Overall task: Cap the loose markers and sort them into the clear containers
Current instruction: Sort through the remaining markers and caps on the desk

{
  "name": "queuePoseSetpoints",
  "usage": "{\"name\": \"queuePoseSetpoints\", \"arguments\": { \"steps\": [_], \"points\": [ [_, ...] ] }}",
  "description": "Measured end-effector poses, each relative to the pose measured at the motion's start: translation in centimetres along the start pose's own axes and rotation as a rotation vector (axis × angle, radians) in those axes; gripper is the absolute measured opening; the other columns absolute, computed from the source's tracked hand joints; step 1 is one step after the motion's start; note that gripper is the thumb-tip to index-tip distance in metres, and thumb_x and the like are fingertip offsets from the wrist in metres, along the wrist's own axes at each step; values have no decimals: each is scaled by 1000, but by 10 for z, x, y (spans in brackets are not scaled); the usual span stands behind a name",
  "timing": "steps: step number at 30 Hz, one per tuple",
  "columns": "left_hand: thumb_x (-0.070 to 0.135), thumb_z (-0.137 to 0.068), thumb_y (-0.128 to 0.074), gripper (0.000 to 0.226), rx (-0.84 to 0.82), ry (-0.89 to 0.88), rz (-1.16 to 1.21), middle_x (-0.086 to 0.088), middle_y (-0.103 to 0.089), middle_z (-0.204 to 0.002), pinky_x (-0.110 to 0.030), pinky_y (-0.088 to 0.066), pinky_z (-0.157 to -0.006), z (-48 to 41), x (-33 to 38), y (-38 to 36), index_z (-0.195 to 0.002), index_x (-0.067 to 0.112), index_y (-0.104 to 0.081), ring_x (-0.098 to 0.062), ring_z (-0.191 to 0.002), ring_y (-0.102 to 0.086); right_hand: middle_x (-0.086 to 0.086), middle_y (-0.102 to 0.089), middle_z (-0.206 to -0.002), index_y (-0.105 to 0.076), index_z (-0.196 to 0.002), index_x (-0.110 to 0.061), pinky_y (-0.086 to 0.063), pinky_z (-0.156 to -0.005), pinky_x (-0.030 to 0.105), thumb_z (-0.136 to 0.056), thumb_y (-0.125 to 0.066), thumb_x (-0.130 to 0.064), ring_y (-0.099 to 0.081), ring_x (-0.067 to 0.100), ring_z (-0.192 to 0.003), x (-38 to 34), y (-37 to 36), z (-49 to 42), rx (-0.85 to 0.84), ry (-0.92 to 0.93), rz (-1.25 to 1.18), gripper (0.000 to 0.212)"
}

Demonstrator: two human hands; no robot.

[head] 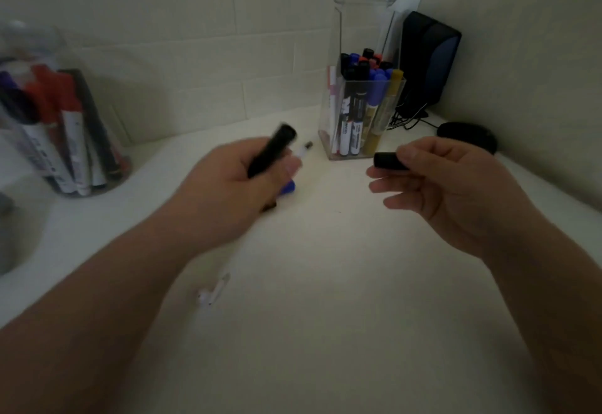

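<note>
Head view shows the left hand point(234, 182) curled round a black marker point(272, 153) and the right hand point(456, 185) pinching a black cap point(389, 161), the two held apart above the white counter point(325, 283) near the square clear container point(325, 120); light, stiff, smooth plastic, I'd judge, best gripped mid-barrel.
</note>
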State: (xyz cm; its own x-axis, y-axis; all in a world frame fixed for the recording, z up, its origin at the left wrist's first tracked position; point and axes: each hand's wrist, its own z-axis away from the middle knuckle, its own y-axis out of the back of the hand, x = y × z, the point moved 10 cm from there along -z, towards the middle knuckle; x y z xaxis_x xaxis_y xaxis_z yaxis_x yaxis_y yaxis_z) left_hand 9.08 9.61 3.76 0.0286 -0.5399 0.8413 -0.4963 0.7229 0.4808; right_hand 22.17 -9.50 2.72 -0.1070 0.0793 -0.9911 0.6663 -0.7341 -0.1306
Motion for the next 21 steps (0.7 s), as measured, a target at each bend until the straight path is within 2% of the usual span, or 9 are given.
{"name": "queuePoseSetpoints", "arguments": {
  "steps": [2, 4, 7, 9, 12, 14, 16, 18, 21],
  "points": [
    [49, -95, -61, 31, 36, 54, -75, 7, -57, -58, -31, -44, -62, -11, -11, 27, -87, 19, -66, -10, -52, -50, 25, -73, -96, -63, -94, -2, -59, -56, 27, -82, -58, -7, -73, 26, -75, 16, 0, -4, -2, -85, -102, 14],
    [52, -95, -57, 32, -20, 80, -232, 5, -58, -57, -32, -46, -60, -15, -18, 40, -83, 22, -61, -10, -48, -52, 26, -71, -92, -62, -92, -1, -56, -51, 28, -78, -56, -1, -68, 25, -66, 37, -7, -6, -46, -189, -107, 16],
    [44, -95, -60, 20, -159, 159, -253, -1, -62, -62, -30, -53, -49, -8, -27, 34, -88, 26, -58, -12, -46, -62, 29, -68, -85, -63, -87, 1, -48, -45, 29, -85, -51, 10, -59, 25, -57, 59, -24, -5, -109, -246, 68, 15],
    [41, -94, -64, 18, -195, 171, -242, -6, -66, -70, -25, -51, -44, -8, -32, 29, -95, 24, -59, -17, -46, -65, 24, -69, -77, -66, -85, -1, -44, -46, 29, -90, -56, 10, -56, 21, -52, 60, -34, -4, -142, -154, 397, 15],
    [48, -92, -65, 24, -202, 129, -324, -4, -65, -72, -21, -44, -50, -12, -39, 28, -94, 25, -62, -11, -51, -61, -6, -71, -68, -72, -82, -13, -45, -54, 15, -85, -68, 2, -59, 3, -52, 48, -58, 1, -171, 51, 840, 16],
    [54, -90, -64, 30, -187, 92, -447, 3, -61, -72, -22, -38, -57, -14, -40, 32, -91, 24, -63, -10, -61, -57, -10, -70, -70, -70, -78, -22, -45, -60, 13, -85, -68, -3, -61, 1, -62, 42, -72, 1, -152, 124, 945, 20],
    [57, -83, -70, 41, -183, 98, -520, 4, -56, -70, -26, -36, -58, -15, -43, 37, -87, 16, -63, -13, -61, -52, -8, -65, -69, -65, -79, -27, -44, -60, 18, -88, -66, -13, -59, 4, -64, 39, -83, -2, -115, 163, 1021, 17],
    [56, -76, -77, 46, -213, 136, -583, 1, -52, -65, -27, -34, -55, -15, -48, 39, -83, 12, -64, -14, -56, -48, -10, -59, -69, -61, -92, -34, -39, -59, 20, -90, -63, -22, -55, 6, -61, 40, -99, -7, -141, 180, 1127, 12],
    [56, -72, -81, 48, -298, 160, -660, 0, -50, -61, -26, -33, -52, -13, -57, 35, -77, 11, -64, -14, -52, -45, -13, -56, -69, -59, -114, -41, -37, -60, 21, -90, -61, -24, -51, 4, -61, 39, -127, -18, -240, 193, 1233, 29]
  ]
}}
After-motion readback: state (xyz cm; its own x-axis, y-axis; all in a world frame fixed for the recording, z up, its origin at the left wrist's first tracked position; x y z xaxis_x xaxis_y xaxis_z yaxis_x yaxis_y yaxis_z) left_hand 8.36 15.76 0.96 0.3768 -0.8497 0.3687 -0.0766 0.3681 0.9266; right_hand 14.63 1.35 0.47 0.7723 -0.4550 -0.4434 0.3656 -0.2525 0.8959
